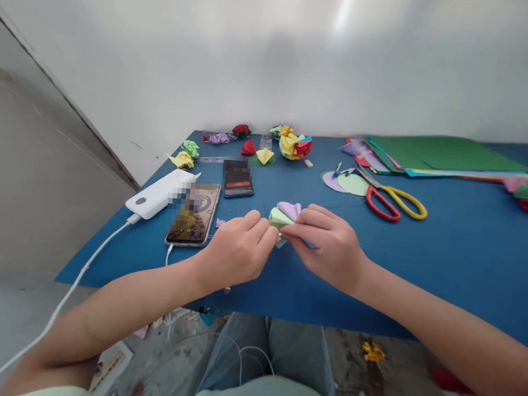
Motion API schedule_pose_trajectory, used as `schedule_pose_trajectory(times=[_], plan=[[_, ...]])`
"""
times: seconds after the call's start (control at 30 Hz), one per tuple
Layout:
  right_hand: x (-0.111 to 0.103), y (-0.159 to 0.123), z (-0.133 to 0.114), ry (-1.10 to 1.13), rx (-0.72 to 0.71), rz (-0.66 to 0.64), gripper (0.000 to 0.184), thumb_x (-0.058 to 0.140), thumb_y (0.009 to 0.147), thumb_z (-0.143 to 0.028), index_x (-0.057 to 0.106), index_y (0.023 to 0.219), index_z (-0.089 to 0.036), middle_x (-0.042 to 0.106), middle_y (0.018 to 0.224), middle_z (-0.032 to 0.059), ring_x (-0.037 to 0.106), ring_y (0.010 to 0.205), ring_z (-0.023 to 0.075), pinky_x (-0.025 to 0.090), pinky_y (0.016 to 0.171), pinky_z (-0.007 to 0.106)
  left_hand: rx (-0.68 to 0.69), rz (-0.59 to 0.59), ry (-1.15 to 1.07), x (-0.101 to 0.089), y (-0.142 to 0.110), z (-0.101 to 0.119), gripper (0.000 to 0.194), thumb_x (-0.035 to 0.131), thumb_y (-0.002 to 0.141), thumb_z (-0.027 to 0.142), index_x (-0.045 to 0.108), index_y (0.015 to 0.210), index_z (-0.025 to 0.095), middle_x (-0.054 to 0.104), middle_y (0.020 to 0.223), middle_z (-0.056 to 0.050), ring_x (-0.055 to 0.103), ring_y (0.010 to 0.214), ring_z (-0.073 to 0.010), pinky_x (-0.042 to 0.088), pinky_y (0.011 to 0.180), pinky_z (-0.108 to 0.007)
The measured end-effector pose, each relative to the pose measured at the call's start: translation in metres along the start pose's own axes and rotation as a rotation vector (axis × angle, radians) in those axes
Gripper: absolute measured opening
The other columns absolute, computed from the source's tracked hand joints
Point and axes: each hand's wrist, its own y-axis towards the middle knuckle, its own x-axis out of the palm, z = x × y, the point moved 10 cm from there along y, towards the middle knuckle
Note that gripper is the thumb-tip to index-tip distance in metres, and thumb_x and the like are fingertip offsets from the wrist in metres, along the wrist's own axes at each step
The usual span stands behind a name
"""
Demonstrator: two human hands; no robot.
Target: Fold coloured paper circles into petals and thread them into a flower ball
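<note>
Both my hands meet over the middle of the blue table (257,297), around a folded paper piece (283,216) of pale green and lilac paper. My left hand (242,248) is closed at its left side, with thumb and fingers pinched together. On the other side, my right hand (328,245) pinches the paper between thumb and fingers. The fingers hide the lower part of the piece. To the right lie paper circles (353,184) in lilac and light green, and scissors (388,197) with one red and one yellow handle.
A phone (195,214) and a white power bank (160,194) with a cable lie at left. Another phone (238,177) rests behind my hands. Paper flowers (295,146) line the back near the wall. Stacked coloured sheets (448,155) lie at back right.
</note>
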Motion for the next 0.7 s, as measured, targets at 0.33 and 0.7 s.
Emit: schedule_pose_trajectory(times=[0.33, 0.7], plan=[[0.007, -0.002, -0.004, -0.151, -0.096, -0.023, 0.017, 0.049, 0.083, -0.014, 0.063, 0.075, -0.017, 0.056, 0.068, 0.0032, 0.045, 0.067, 0.0145, 0.040, 0.064, 0.029, 0.138, 0.100, 0.006, -0.009, -0.001, 0.008, 0.017, 0.045, 0.086, 0.021, 0.046, 0.070, 0.016, 0.047, 0.064, -0.001, 0.045, 0.066, -0.0156, 0.032, 0.054, -0.030], [0.009, -0.002, 0.009, -0.258, -0.086, -0.022, 0.015, 0.049, 0.085, -0.019, 0.063, 0.081, -0.015, 0.059, 0.076, 0.0056, 0.046, 0.069, 0.0146, 0.041, 0.067, 0.029, -0.715, 0.301, -0.367, -0.016, -0.034, -0.142, 0.040, 0.019, 0.093, 0.039, 0.045, 0.111, 0.013, 0.045, 0.108, -0.013, 0.051, 0.097, -0.0227, 0.044, 0.081, -0.039]])
